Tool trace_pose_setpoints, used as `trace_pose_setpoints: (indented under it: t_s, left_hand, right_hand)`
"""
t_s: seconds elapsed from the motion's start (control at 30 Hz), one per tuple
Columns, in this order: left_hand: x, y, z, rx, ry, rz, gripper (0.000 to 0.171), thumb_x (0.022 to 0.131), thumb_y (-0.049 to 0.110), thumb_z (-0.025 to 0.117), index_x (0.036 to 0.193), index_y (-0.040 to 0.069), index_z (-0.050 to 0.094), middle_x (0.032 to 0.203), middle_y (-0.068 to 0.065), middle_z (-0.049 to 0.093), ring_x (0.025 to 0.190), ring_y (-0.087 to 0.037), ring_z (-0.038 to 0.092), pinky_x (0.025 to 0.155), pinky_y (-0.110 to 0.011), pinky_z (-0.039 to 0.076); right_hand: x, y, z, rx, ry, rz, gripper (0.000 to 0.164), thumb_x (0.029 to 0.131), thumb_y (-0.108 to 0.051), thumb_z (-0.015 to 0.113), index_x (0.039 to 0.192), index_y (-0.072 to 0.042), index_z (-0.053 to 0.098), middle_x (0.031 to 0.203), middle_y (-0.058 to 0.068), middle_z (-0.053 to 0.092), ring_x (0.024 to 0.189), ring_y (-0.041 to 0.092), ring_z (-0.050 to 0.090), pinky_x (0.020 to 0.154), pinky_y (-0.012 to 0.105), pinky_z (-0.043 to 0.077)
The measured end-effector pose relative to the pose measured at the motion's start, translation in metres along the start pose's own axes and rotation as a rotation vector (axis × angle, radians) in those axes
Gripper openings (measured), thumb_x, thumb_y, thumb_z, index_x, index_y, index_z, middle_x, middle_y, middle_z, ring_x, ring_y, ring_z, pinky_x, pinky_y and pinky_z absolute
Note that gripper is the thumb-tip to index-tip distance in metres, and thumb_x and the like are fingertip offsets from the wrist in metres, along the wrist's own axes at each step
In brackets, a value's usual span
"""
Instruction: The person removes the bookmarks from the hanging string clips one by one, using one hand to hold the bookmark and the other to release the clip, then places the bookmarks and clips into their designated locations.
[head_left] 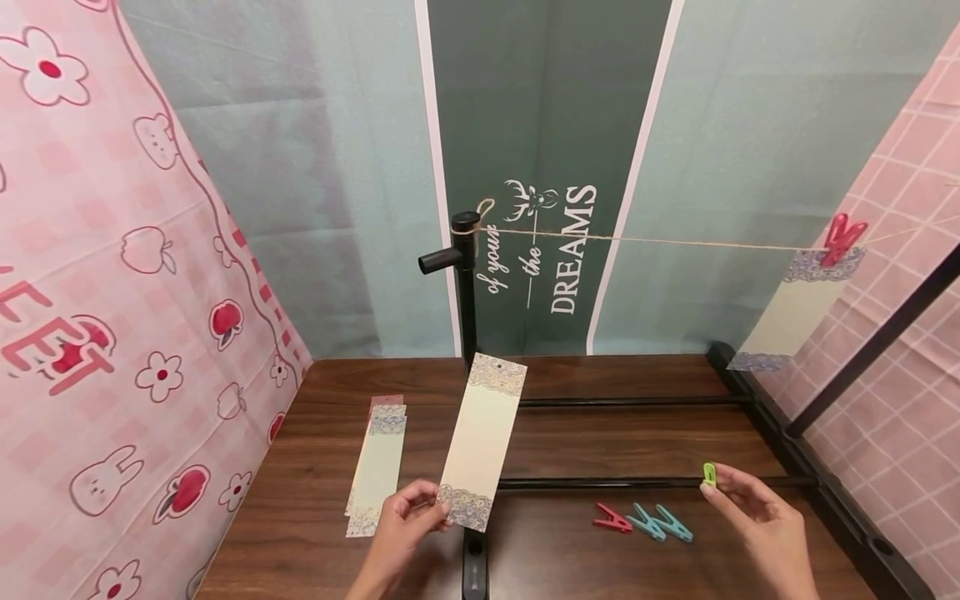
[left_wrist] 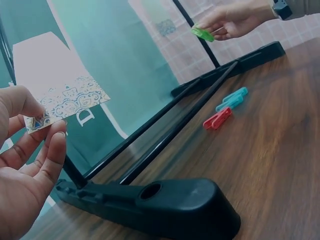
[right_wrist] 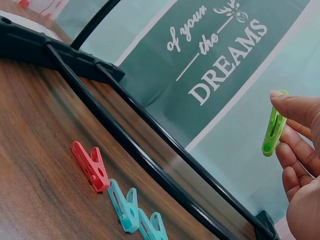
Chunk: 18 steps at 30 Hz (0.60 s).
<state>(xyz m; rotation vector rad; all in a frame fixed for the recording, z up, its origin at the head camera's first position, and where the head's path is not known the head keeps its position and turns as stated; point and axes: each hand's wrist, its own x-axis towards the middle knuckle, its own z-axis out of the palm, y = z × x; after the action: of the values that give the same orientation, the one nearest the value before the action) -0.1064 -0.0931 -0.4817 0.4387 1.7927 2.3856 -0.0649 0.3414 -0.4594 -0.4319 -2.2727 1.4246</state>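
Between thumb and fingers my left hand [head_left: 408, 525] pinches the bottom corner of a cream bookmark-like card [head_left: 483, 437] with lace-patterned ends and a small hole at the top. In the left wrist view, the thumb presses on the card's [left_wrist: 65, 92] patterned end. My right hand [head_left: 761, 521] pinches a green clothespin [head_left: 708, 475], also plain in the right wrist view as a green clothespin [right_wrist: 275, 125]. On the table between the hands lie a red clothespin [head_left: 612, 518] and two blue clothespins [head_left: 660, 523]. A similar card [head_left: 798, 312] hangs from a twine line by a red clothespin [head_left: 842, 240].
A black rack has a left post [head_left: 467, 300], floor bars [head_left: 637, 483] and a right foot [head_left: 855, 517] on the wooden table [head_left: 555, 567]. Twine [head_left: 660, 241] runs from the post to the right. More cards [head_left: 378, 467] lie overlapped at left. Cloth curtains surround the table.
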Motion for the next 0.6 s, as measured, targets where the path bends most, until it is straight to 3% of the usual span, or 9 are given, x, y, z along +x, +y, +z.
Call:
trace_pose_setpoints:
  t_s: [0.2,0.6]
  left_hand:
    - [-0.004,-0.001,-0.007,0.002,0.049,0.015,0.028,0.087,-0.008,0.062,0.098,-0.027,0.044,0.082,0.0,0.063,0.071,-0.012,0.065,0.069,-0.03,0.057]
    - [-0.013,-0.006,-0.016,0.03,0.218,0.014,0.024,0.085,-0.012,0.061,0.096,-0.025,0.045,0.076,-0.002,0.063,0.065,-0.015,0.065,0.063,-0.029,0.057]
  right_hand:
    - [-0.001,0.005,0.0,-0.003,-0.002,0.05,0.04,0.085,-0.016,0.077,0.117,0.004,0.065,0.094,-0.016,0.068,0.087,-0.004,0.059,0.074,0.007,0.045]
    - [-0.002,0.017,0.002,-0.006,0.022,0.121,0.042,0.083,-0.019,0.079,0.117,0.002,0.066,0.088,-0.014,0.068,0.083,-0.004,0.06,0.071,0.007,0.045]
